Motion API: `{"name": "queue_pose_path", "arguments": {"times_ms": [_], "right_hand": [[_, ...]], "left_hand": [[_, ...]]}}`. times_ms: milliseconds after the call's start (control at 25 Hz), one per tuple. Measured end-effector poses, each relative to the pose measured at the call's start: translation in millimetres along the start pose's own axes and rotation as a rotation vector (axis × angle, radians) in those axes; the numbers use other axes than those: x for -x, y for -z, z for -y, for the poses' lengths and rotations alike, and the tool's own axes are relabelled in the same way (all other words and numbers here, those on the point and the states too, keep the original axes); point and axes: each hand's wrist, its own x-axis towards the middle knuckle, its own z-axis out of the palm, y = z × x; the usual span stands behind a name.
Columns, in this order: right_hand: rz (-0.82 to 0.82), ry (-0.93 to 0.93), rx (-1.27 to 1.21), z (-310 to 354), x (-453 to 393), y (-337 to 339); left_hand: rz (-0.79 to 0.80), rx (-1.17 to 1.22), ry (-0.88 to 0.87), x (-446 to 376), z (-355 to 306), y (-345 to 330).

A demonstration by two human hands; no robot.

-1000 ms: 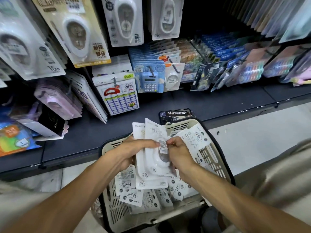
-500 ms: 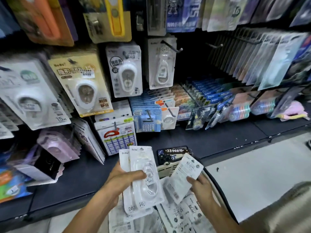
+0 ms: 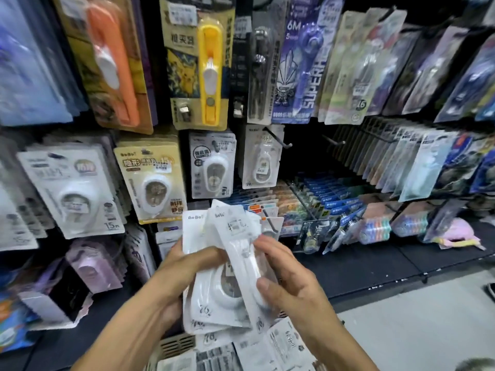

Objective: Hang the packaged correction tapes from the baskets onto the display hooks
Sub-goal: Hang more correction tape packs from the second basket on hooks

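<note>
Two hands hold a small stack of correction tape packs (image 3: 222,266) at chest height in front of the display wall, above the basket (image 3: 175,345) at the bottom edge. The left hand (image 3: 182,274) grips the stack from its left side, thumb lying across the front of the packs and fingers curled behind. The right hand (image 3: 288,279) clamps the frontmost pack from the right, thumb pressed on the clear bubble and fingertips touching its upper edge. That front pack is turned edge-on and tilted, while those behind it face the camera.

Each pack is a white card with a clear plastic bubble over a rounded white tape dispenser; small grey lettering sits at the top corner and a "76" mark near the bottom. More of the same packs (image 3: 284,346) lie loose in the basket, some back side up.

Just above the held stack, one matching pack hangs on a hook (image 3: 277,137) of the dark wall; a bare hook (image 3: 333,141) sticks out to its right.
</note>
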Motion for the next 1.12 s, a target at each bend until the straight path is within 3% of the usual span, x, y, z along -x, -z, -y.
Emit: {"name": "queue_pose_path", "arguments": {"times_ms": [160,320,600,800,920,1120], "right_hand": [[-0.123,-0.104,-0.173,23,-14,-17],[-0.269,0.007,-0.178,39,-26,-14],[-0.454,0.14,-0.068,59,-40,24],[-0.492,0.041,0.061,73,-63,44],[-0.519,0.058,0.034,72,-60,47],[-0.428,-0.006,0.059,73,-69,46]], "left_hand": [[0.033,0.138,0.018,2,-24,-6],[0.166,0.129,0.035,10,-30,-2],[0.131,0.048,-0.103,5,-42,10],[0.161,0.152,-0.212,5,-53,13],[0.099,0.17,-0.233,0,-48,11],[0.043,0.164,-0.253,-4,-48,9]]}}
